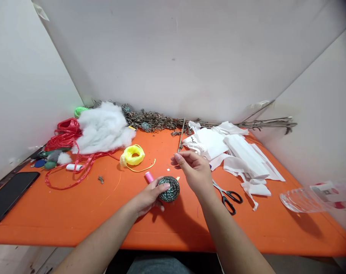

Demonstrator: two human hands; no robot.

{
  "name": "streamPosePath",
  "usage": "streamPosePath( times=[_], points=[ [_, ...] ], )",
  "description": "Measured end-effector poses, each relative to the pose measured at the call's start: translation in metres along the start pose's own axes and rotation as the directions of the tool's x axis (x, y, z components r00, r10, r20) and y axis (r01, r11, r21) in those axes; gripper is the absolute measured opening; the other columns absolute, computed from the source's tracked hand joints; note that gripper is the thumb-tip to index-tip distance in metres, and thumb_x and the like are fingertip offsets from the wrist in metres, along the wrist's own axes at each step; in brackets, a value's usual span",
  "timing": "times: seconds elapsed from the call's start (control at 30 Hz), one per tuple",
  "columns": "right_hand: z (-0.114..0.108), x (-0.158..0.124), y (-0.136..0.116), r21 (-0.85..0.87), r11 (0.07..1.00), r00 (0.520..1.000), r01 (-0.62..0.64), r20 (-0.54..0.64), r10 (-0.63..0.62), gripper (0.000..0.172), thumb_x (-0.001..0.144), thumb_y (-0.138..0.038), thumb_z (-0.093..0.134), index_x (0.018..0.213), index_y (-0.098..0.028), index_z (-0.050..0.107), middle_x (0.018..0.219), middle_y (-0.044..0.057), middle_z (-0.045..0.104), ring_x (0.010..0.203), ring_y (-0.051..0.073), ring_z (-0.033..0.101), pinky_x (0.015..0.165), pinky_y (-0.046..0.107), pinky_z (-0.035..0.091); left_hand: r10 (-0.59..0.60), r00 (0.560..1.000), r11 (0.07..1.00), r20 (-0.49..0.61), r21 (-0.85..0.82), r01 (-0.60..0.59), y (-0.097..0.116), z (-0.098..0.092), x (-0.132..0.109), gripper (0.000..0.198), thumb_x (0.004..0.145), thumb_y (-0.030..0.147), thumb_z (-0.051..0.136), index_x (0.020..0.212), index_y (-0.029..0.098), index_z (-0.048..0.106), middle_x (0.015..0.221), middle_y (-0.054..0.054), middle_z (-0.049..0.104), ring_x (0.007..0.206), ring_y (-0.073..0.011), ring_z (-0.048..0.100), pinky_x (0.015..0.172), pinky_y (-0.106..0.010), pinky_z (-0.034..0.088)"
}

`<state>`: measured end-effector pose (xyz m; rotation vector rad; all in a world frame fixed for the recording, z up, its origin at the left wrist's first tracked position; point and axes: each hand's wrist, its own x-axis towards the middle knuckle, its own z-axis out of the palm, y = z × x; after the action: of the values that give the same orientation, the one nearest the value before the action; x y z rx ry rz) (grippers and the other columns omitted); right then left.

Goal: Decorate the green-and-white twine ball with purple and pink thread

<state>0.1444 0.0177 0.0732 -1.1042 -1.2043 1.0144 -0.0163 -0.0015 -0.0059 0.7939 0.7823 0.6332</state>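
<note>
dark green and white strands cover the yarn ball [171, 190], wound in slanting lines into a compact round. the ball sits in the left hand [147, 198], over the orange tabletop [84, 209]: thumb on the upper face, fingers around the left side. the right hand [198, 171] is beyond the ball and to its right, thumb and forefinger tips close together; whether they grip anything cannot be told. the pink spool [149, 177] lies just beyond the ball, to its left. the yellow ribbon coil [129, 156] lies farther out on the same side. the scissors [225, 192], with black handles, lie to the right of the ball. the white sheets [245, 154] lie beyond the ball, to its right.
</note>
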Motion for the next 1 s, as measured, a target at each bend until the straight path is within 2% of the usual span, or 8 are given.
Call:
streamPosePath(
  times=[0.07,0.23,0.4,0.5,0.6,0.7,0.8,1.0],
  points=[
    [0.002,-0.001,0.001,0.004,1.0,1.0,-0.006,0.01,0.006,0.027,0.08,-0.045,0.073,0.083,-0.017,0.07,0.076,0.005,0.075,0.069,0.016,0.071,0.064,0.028,0.057,0.037,0.999,0.997,0.026,0.063,-0.039,-0.002,0.001,0.0,0.06,0.077,0.058,0.068,0.118,0.017,0.051,0.091,-0.006,0.063,0.064,-0.0146,0.066,0.034,-0.015,0.043],
    [0.007,0.0,-0.006,-0.006,1.0,0.998,0.028,0.05,-0.027,0.024,0.083,-0.041,0.071,0.082,-0.017,0.07,0.075,0.004,0.075,0.069,0.015,0.071,0.066,0.027,0.058,0.113,0.992,0.974,0.047,0.192,-0.12,-0.008,0.0,0.001,0.06,0.08,0.063,0.064,0.118,0.017,0.055,0.092,-0.005,0.059,0.06,-0.0096,0.056,0.037,-0.015,0.042],
    [0.002,-0.022,-0.009,-0.193,0.963,0.981,0.189,-0.013,-0.195,0.015,0.089,-0.033,0.067,0.086,-0.019,0.071,0.08,0.004,0.076,0.073,0.016,0.072,0.068,0.028,0.059,0.05,0.998,0.993,-0.048,0.106,-0.045,-0.007,0.003,0.0,0.06,0.086,0.067,0.051,0.123,0.019,0.058,0.088,-0.005,0.06,0.062,-0.0109,0.054,0.039,-0.016,0.036],
    [-0.008,-0.044,0.001,-0.422,0.829,0.904,0.367,-0.05,-0.425,0.006,0.09,-0.02,0.065,0.091,-0.021,0.071,0.083,0.003,0.076,0.072,0.014,0.071,0.069,0.027,0.058,0.01,0.998,1.0,-0.058,0.028,-0.009,-0.006,0.005,0.0,0.062,0.086,0.067,0.049,0.124,0.019,0.058,0.087,-0.005,0.062,0.066,-0.0133,0.057,0.037,-0.016,0.035],
    [-0.017,-0.063,0.015,-0.525,0.647,0.787,0.552,0.072,-0.613,0.019,0.086,-0.006,0.065,0.098,-0.02,0.068,0.084,0.004,0.074,0.075,0.014,0.07,0.07,0.027,0.057,-0.025,0.999,0.999,-0.038,-0.024,0.024,-0.006,0.005,0.001,0.061,0.086,0.066,0.051,0.12,0.018,0.06,0.087,-0.006,0.063,0.067,-0.0138,0.059,0.035,-0.016,0.034],
    [-0.022,-0.074,0.026,-0.505,0.579,0.733,0.64,0.174,-0.658,0.026,0.085,0.0,0.063,0.102,-0.019,0.066,0.085,0.006,0.073,0.078,0.015,0.068,0.072,0.029,0.057,-0.033,0.999,0.998,-0.041,-0.061,0.03,-0.005,0.005,0.002,0.056,0.085,0.064,0.054,0.115,0.018,0.063,0.087,-0.005,0.063,0.068,-0.0129,0.058,0.035,-0.015,0.034],
    [-0.021,-0.081,0.029,-0.499,0.529,0.693,0.687,0.229,-0.684,0.025,0.084,0.0,0.064,0.102,-0.017,0.066,0.082,0.007,0.072,0.075,0.016,0.066,0.068,0.03,0.056,-0.048,0.998,0.995,-0.039,-0.085,0.045,-0.005,0.005,0.001,0.055,0.084,0.063,0.057,0.114,0.017,0.063,0.08,-0.004,0.061,0.061,-0.011,0.054,0.036,-0.015,0.035],
    [-0.02,-0.089,0.031,-0.495,0.431,0.639,0.754,0.402,-0.656,0.02,0.087,-0.007,0.064,0.102,-0.019,0.068,0.079,0.007,0.074,0.07,0.017,0.068,0.063,0.03,0.058,-0.067,0.997,0.993,-0.024,-0.095,0.065,-0.006,0.004,0.003,0.053,0.087,0.061,0.054,0.114,0.016,0.06,0.074,-0.002,0.061,0.048,-0.0083,0.048,0.036,-0.017,0.033]
  ],
)
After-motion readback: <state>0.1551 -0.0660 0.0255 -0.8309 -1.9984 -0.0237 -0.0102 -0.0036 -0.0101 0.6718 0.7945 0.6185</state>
